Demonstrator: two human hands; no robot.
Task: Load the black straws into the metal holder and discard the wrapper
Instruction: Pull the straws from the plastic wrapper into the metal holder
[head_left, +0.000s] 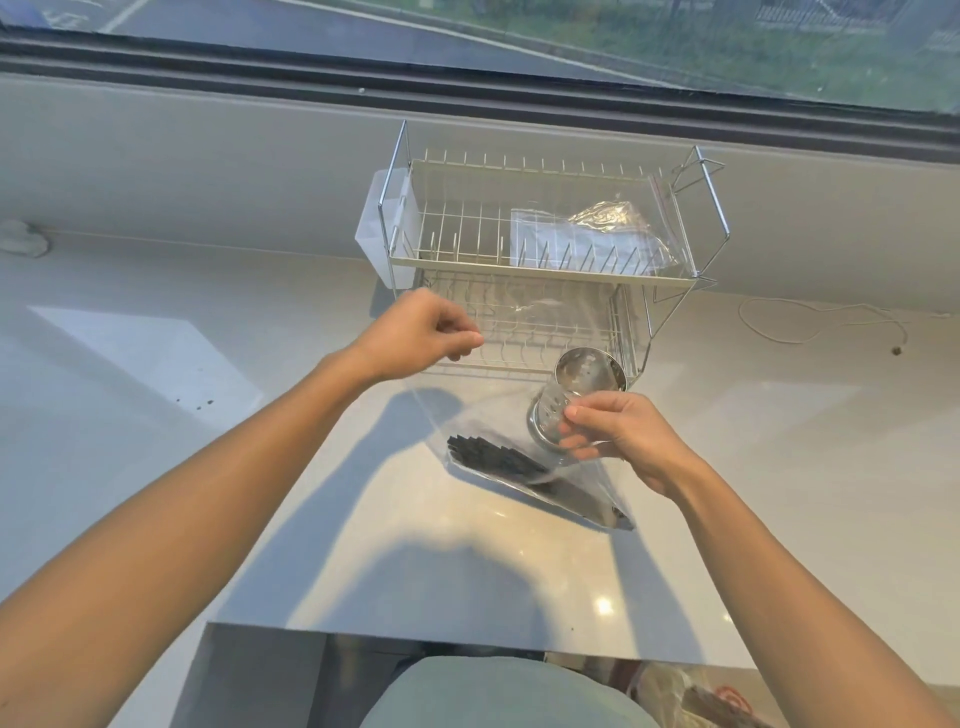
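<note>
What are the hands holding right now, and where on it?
Both pinch the clear wrapper with the black straws inside: the left hand at its upper left edge, the right hand at its upper right edge, before the metal holder.

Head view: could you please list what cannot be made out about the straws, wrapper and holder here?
- Black straws: count unreadable; they overlap inside the wrapper.
- Wrapper's top edge: clear film, motion blur; whether the left hand pinches it is unclear.
- Metal holder: lower part hidden by the right hand.

Shiny perforated metal holder (576, 400), clear glossy plastic wrapper (498, 415), seemingly matt black straws (493, 457).
</note>
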